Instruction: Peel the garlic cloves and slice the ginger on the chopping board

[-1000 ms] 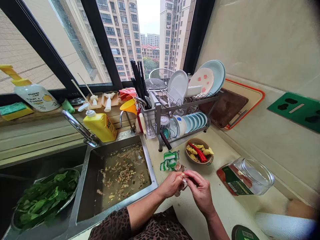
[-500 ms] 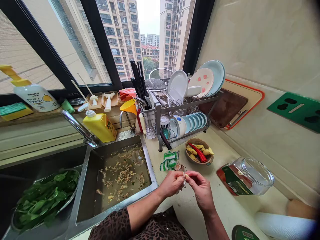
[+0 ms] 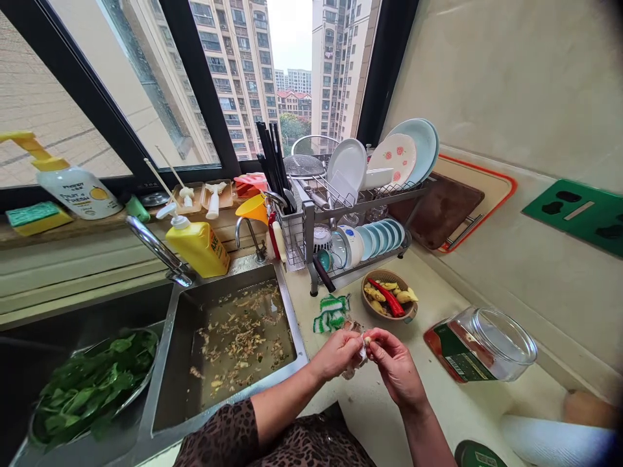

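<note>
Over the counter, my two hands meet with their fingertips close together. My left hand (image 3: 338, 355) is closed, pinching white papery garlic skin (image 3: 363, 354). Between the thumb and fingers of my right hand (image 3: 398, 370) is a small pale garlic clove (image 3: 368, 340), mostly covered by the fingertips. Loose brownish skins lie on the counter just behind and below the left fingers. A green-and-white striped cloth (image 3: 331, 314) lies beyond my left hand. Behind my right hand stands a small brown basket (image 3: 366, 310) holding a red chili pepper (image 3: 393, 303) and pieces of ginger (image 3: 376, 306).
To the left, one sink basin (image 3: 163, 383) holds murky water with floating scraps; the other has a bowl of leafy greens (image 3: 97, 383). A dish rack (image 3: 311, 246) stands behind. On the right lie a clear jar (image 3: 481, 344) and a paper roll (image 3: 549, 441).
My right hand has shifted slightly right and turned, and the clove's pale end shows more between the fingers. More papery skin shows below my left hand. The view has moved a little.
</note>
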